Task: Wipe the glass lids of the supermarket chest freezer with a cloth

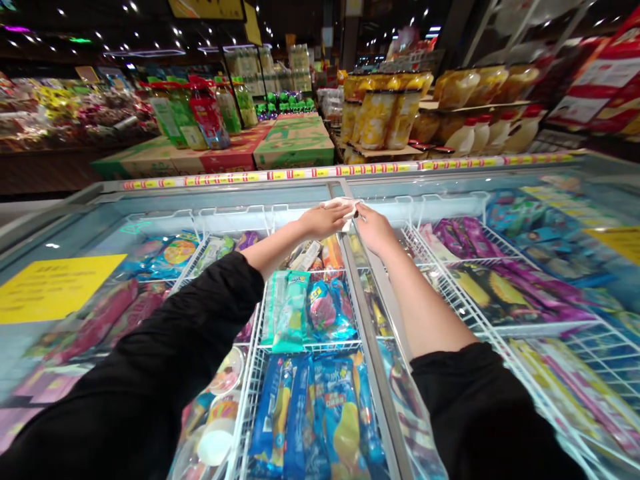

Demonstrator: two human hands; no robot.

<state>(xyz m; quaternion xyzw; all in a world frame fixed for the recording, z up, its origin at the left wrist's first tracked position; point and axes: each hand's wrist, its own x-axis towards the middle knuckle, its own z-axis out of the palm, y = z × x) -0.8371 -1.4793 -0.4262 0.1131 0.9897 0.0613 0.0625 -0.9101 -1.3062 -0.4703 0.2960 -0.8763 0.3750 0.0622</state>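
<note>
Both my arms reach forward over a glass-topped chest freezer, to the far end of its metal middle rail (367, 320). There a white cloth (345, 202), perhaps a paper wipe, lies bunched on the rail. My left hand (325, 219) rests on it palm down, its fingers stretched out flat. My right hand (374, 227) pinches the cloth's right edge, with a small dark spot at its fingertips that I cannot make out. Beneath the glass, wire baskets (310, 347) hold blue ice cream packs (340, 413) and teal ice cream packs (290, 307).
A price-label strip (300, 175) runs along the freezer's far edge. Behind it stand bottles (207, 113) on cartons (295, 137) and jars of yellow fruit (383, 117). A yellow paper sign (60, 287) lies on the left glass; another yellow sign (617, 241) is at right.
</note>
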